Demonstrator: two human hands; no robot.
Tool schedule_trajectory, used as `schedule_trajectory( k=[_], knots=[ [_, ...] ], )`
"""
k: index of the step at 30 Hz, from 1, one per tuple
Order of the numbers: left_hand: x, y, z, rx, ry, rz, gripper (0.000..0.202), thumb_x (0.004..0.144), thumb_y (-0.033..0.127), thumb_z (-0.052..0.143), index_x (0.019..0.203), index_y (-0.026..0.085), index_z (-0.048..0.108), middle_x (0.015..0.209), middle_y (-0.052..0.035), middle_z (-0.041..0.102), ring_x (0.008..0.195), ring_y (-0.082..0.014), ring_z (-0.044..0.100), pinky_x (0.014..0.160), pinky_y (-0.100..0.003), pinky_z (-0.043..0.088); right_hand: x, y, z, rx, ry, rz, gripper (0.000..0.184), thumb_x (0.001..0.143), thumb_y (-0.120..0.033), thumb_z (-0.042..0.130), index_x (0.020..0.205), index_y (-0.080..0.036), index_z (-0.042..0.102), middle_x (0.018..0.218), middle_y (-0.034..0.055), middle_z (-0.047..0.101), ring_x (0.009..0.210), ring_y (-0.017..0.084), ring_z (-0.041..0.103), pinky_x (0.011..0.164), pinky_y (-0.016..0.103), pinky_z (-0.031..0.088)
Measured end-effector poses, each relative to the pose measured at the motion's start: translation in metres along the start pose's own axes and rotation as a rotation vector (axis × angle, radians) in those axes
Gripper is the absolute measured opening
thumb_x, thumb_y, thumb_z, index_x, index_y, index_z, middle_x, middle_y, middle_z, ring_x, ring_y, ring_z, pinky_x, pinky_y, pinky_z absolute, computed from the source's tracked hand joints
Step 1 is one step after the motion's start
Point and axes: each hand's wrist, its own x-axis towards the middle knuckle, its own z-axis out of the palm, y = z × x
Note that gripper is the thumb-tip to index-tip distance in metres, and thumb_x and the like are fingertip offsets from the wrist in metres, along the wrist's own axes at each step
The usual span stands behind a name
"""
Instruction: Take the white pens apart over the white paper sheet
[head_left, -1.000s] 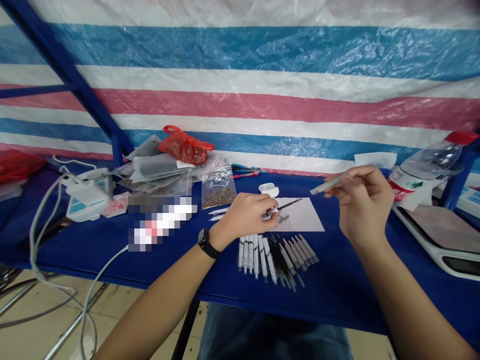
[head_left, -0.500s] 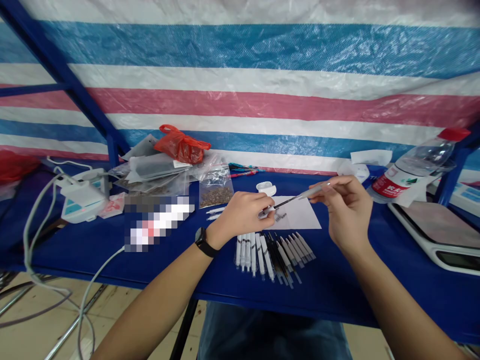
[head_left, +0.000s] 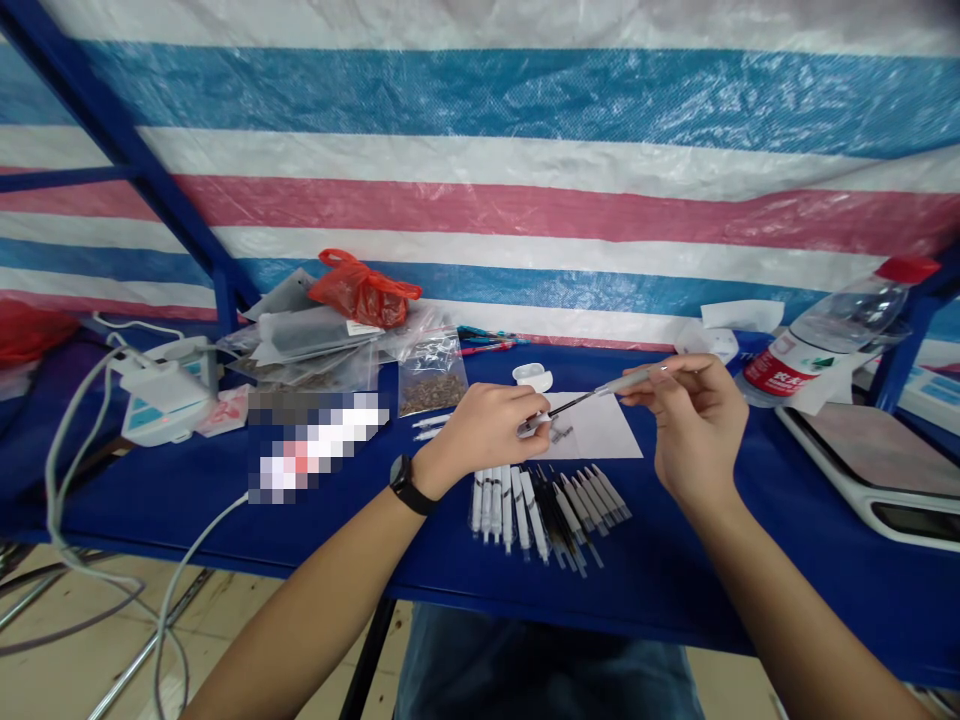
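Right hand [head_left: 694, 425] has drawn in toward left hand [head_left: 484, 430] | right fingertips pinch a grey tube [head_left: 630, 381], left fingertips pinch a thin black rod [head_left: 571, 405] | tube end just beside rod tip, above white paper sheet [head_left: 611, 435] | tube-like pens [head_left: 540, 510] lie in rows below sheet

We have a slim grey tube [head_left: 634, 378] pinched in our right hand [head_left: 694, 430], its narrow end meeting the thin black rod [head_left: 574, 403] held in our left hand [head_left: 480, 430], while white-and-black tubes [head_left: 536, 510] lie fanned side by side on the bench [head_left: 442, 570]
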Motion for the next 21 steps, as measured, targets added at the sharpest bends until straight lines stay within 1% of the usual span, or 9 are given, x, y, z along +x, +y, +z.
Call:
schedule_trajectory(
  k=[4,8,12,17,21],
  knots=[
    [-0.0002,0.0002,-0.0005,0.001,0.016,-0.002,0.016,0.085,0.02,0.05,0.073,0.019,0.061,0.061,0.0022,0.059,0.053,-0.0119,0.055,0.053,-0.024,0.037,0.0001,-0.0012,0.0003,0.001,0.034,-0.021,0.02,0.082,-0.034,0.074,0.08,-0.024,0.057,0.07,-0.0011,0.073,0.058,0.017,0.072,0.057,0.03,0.058],
    [0.0001,0.0007,-0.0015,0.008,0.0,-0.002,0.015,0.085,0.02,0.05,0.074,0.019,0.061,0.061,0.002,0.059,0.053,-0.0121,0.055,0.052,-0.024,0.037,-0.0008,0.0008,-0.0007,-0.023,-0.001,0.002,0.021,0.083,-0.037,0.073,0.081,-0.024,0.057,0.071,-0.0007,0.073,0.059,0.018,0.072,0.058,0.031,0.059],
    [0.0,0.0001,-0.0006,0.024,-0.006,-0.001,0.014,0.084,0.02,0.051,0.073,0.019,0.061,0.061,0.0016,0.059,0.053,-0.0124,0.055,0.052,-0.025,0.036,-0.0017,0.0023,-0.001,-0.007,-0.037,0.034,0.019,0.083,-0.035,0.073,0.083,-0.023,0.057,0.072,0.0002,0.075,0.058,0.016,0.071,0.059,0.03,0.059],
    [-0.0002,-0.0003,0.0,0.028,0.008,0.006,0.016,0.084,0.02,0.05,0.072,0.019,0.06,0.06,0.0018,0.059,0.053,-0.0123,0.054,0.051,-0.025,0.035,-0.0017,0.0013,-0.0008,-0.005,-0.047,0.053,0.018,0.083,-0.034,0.072,0.082,-0.024,0.057,0.071,-0.0004,0.075,0.059,0.017,0.072,0.06,0.031,0.059],
    [0.0,0.0001,-0.0009,0.019,-0.007,-0.002,0.016,0.084,0.021,0.049,0.072,0.019,0.06,0.061,0.0018,0.058,0.053,-0.0123,0.054,0.052,-0.025,0.037,-0.0015,0.0009,-0.0013,-0.039,-0.035,0.044,0.019,0.084,-0.035,0.071,0.082,-0.024,0.056,0.071,-0.0008,0.074,0.057,0.016,0.071,0.059,0.031,0.059]
  ],
)
